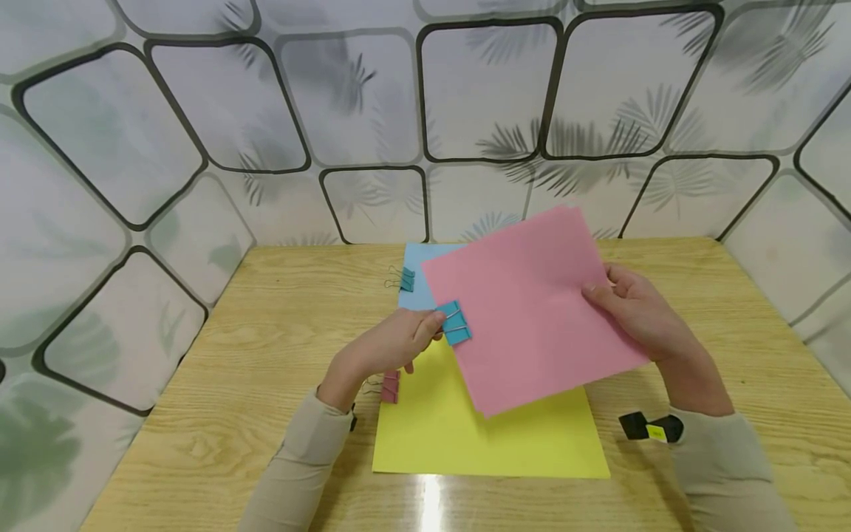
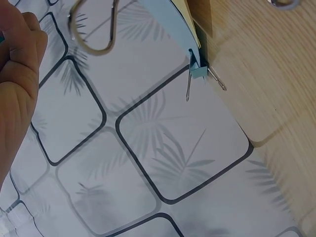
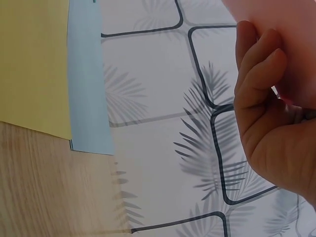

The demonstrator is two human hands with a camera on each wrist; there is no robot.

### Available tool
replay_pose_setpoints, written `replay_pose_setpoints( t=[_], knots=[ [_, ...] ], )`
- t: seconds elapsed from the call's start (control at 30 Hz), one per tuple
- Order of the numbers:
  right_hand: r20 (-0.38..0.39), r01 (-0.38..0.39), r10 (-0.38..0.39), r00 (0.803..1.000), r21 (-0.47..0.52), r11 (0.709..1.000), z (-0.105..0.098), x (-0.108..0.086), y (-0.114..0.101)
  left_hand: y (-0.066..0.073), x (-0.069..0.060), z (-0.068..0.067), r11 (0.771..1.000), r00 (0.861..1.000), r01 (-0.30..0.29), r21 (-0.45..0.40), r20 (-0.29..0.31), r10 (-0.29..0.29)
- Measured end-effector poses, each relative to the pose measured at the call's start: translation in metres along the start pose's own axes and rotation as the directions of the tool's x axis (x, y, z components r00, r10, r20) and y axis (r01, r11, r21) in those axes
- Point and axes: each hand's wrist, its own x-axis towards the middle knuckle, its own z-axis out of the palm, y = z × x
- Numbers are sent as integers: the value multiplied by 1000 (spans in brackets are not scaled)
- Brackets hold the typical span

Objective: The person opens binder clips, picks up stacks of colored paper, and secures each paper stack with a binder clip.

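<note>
A stack of pink paper (image 1: 532,310) is held tilted above the table, a blue binder clip (image 1: 455,323) on its left edge. My left hand (image 1: 392,341) pinches that clip between thumb and fingers. At the stack's right edge my right hand (image 1: 641,314) grips the paper, thumb on top; in the right wrist view its fingers (image 3: 256,64) curl behind the pink sheets (image 3: 291,24). Below lies yellow paper (image 1: 492,451) with a pink binder clip (image 1: 391,387) on its left edge. Light blue paper (image 1: 417,288), partly hidden, carries a teal binder clip (image 1: 407,279).
The wooden table (image 1: 299,295) meets a patterned wall covering (image 1: 372,199) at the back and sides. Near the right sleeve a black strap piece (image 1: 634,426) with a yellow label shows. A wire clip handle (image 2: 94,47) appears close up in the left wrist view.
</note>
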Motion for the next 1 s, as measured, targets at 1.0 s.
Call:
replay_pose_setpoints(
  t=[1.0],
  knots=[
    [61, 14, -28, 998, 217, 976, 0, 2, 5, 1, 0, -1, 1000, 1000, 5, -23, -5, -5]
  ],
)
